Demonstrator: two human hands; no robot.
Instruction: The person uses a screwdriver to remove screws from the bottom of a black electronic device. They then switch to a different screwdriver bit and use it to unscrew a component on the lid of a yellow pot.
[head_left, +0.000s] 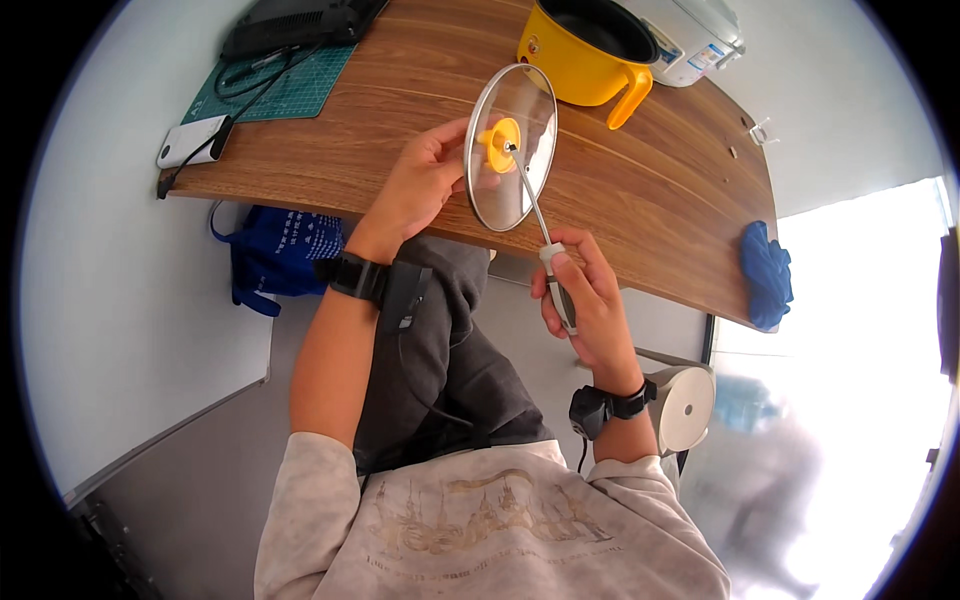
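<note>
A round glass pot lid with a metal rim stands tilted on edge above the table's front. My left hand grips it from the far side, fingers at the yellow knob; some of those fingers show through the glass. In my right hand is a screwdriver, its grey and white handle wrapped by my fingers. The shaft points up and to the left. Its tip meets the screw at the lid's centre, in line with the knob.
Behind the lid stands a yellow pot with its handle toward me, beside a white appliance. A green cutting mat, black device and white power bank lie at left. Blue cloth hangs at the table's right edge.
</note>
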